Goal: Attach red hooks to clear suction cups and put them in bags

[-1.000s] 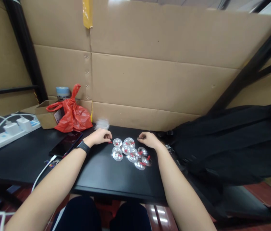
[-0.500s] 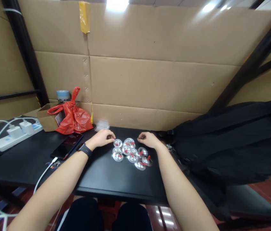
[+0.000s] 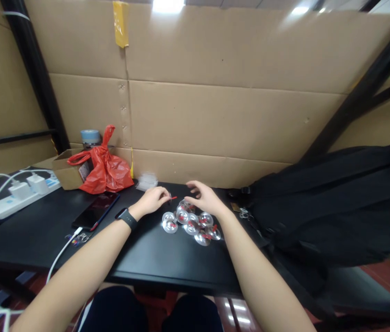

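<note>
Several clear round suction cups with red hooks lie in a cluster on the black table. My left hand, with a black watch at the wrist, is raised a little off the table and pinches one clear cup with a red hook at its fingertips. My right hand hovers just right of it, above the back of the cluster, with its fingers spread and nothing in them.
A red plastic bag and a small cardboard box sit at the back left, with a phone and a white power strip with cables. A black garment covers the right side. A cardboard wall stands behind.
My left hand has lifted one cup off the pile's left edge. My right hand has moved left toward it and spread its fingers.
</note>
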Demonstrator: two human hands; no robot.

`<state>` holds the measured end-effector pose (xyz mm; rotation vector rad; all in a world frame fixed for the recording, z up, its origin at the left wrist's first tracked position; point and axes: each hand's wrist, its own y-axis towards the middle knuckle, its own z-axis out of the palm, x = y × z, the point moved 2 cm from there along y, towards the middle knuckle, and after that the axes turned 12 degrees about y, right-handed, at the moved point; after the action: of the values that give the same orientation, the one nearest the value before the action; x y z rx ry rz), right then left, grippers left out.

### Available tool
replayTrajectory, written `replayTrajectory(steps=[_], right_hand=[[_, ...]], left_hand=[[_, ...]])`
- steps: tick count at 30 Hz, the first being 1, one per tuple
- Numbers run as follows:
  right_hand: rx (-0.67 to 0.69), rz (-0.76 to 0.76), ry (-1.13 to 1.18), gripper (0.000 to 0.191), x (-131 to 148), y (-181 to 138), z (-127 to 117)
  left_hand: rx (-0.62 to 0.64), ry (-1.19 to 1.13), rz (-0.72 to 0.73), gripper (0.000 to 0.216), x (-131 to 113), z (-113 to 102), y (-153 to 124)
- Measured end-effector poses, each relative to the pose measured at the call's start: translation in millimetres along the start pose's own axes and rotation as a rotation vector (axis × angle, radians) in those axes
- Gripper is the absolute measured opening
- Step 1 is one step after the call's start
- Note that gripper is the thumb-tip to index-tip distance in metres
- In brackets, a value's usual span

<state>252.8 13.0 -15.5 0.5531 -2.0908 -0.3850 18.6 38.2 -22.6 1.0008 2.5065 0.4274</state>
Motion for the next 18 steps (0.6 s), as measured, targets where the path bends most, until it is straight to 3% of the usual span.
replayTrajectory(steps=[3, 7, 10, 14, 18], right_hand=[[0.01, -0.17, 0.101, 0.069, 25.1, -2.1, 20.6], [-0.007, -0.279, 0.152, 0.051, 46.7, -4.3, 43.4], [-0.04, -0.297, 0.131, 0.045, 52.6, -3.4, 48.3], [-0.077, -0.218, 0.079, 0.052, 34.1, 2.2, 31.5], [-0.178, 0.038, -0.184, 0.057, -15.7, 2.6, -4.3]], left_hand=[[-0.066, -0.248, 0.027, 0.015, -3.7, -8.8, 0.2], [-0.089, -0.365, 0.042, 0.016, -15.1, -13.1, 0.6], [-0.071, -0.301, 0.07, 0.018, -14.0, -20.4, 1.1], [0.003, -0.094, 0.044, 0.023, 16.7, -33.6, -2.0], [0.159, 0.073, 0.003, 0.019, 57.1, -30.9, -8.7]])
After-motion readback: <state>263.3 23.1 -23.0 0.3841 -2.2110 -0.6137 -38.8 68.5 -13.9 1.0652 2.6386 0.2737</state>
